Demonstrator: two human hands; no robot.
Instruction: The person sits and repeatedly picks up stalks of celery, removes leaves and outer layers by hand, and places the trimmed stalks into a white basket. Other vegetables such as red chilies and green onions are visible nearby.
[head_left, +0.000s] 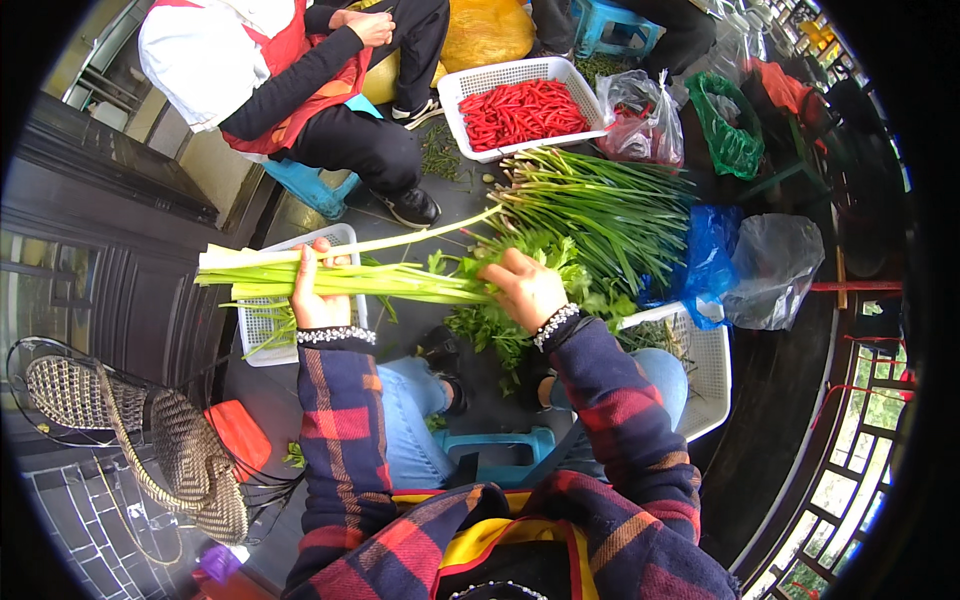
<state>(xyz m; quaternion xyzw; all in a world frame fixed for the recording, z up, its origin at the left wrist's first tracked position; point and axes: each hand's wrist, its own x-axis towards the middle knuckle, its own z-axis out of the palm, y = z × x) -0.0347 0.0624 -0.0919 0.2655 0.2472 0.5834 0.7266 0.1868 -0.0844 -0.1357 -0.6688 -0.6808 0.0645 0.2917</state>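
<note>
A bunch of pale green celery stalks (405, 283) stretches across the view between my two hands. My left hand (318, 289) grips the thick lower ends, with the thumb up over the stalks. Farther along, my right hand (525, 289) has its fingers curled around the thin upper part, beside the celery leaves (559, 262). One stalk spreads apart from the bunch towards the far right. Under my left hand stands a white plastic basket (303, 358) with some green stalks (274, 324) in it. More leaves hang down below my right hand.
Behind the celery lies a heap of long green garlic shoots (600, 202). A white basket (517, 154) of red chillies (525, 112) stands at the back, near a seated person (315, 112). Another white basket (709, 375), a blue bag (709, 247) and a woven chair (184, 442) flank me.
</note>
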